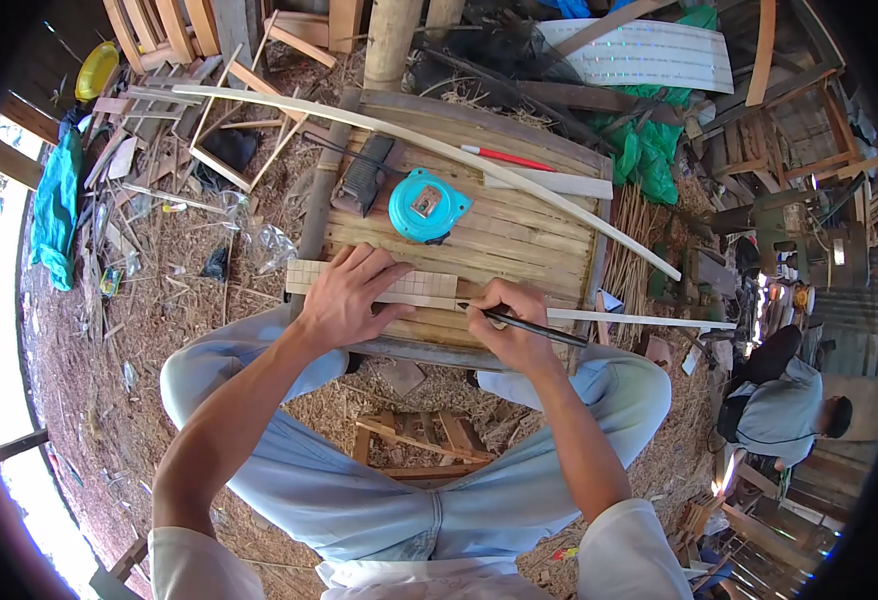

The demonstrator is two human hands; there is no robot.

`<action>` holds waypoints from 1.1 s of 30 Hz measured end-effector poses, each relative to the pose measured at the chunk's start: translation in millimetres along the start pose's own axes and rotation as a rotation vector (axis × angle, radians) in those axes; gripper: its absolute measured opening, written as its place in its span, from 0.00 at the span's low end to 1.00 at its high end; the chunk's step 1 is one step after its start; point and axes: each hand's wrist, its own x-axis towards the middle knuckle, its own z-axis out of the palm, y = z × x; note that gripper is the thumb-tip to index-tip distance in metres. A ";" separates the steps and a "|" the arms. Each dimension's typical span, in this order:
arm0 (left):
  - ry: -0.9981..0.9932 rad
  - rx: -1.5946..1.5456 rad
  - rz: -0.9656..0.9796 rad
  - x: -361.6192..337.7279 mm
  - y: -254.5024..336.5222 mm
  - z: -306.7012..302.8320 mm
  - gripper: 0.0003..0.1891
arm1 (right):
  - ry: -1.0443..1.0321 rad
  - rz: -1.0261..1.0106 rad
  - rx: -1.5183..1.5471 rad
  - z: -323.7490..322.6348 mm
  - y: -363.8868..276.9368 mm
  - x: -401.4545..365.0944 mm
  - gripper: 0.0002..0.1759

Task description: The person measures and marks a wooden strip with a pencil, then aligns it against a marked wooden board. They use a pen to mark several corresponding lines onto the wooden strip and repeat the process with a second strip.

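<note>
A pale wooden strip [431,287] with pencilled grid lines lies across a low slatted bench. My left hand [352,293] holds it down near its middle, thumb on the near side and fingers over the top. At its right end, my right hand [512,318] grips a dark pencil [534,327], the tip touching the wood. A thin pale stick [649,319] runs out to the right beyond this hand. Behind my hands sits a turquoise tape measure [426,206], with a dark block-shaped tool [366,176] to its left.
A long curved slat [439,148] crosses the bench [519,240]. Behind it are a red pencil [509,157] and a short flat board [559,182]. Green plastic [649,150] hangs at the back right. A small wooden stool [421,437] stands between my legs; another person [781,408] sits at right.
</note>
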 end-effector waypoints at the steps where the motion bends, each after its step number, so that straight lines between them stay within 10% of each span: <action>1: 0.011 0.000 0.008 -0.1 -0.1 0.7 0.29 | -0.002 0.001 0.001 1.5 0.7 1.3 0.12; 19: -0.025 0.006 -0.011 -0.9 -0.1 -0.6 0.28 | 0.002 -0.076 -0.032 10.0 8.6 6.3 0.10; 25: -0.007 0.004 0.013 0.2 1.1 -2.1 0.28 | 0.255 0.190 0.001 15.6 -13.5 18.5 0.06; 33: 0.000 0.051 0.023 -5.2 -0.6 2.7 0.30 | -0.130 0.325 -0.023 0.1 1.7 24.6 0.17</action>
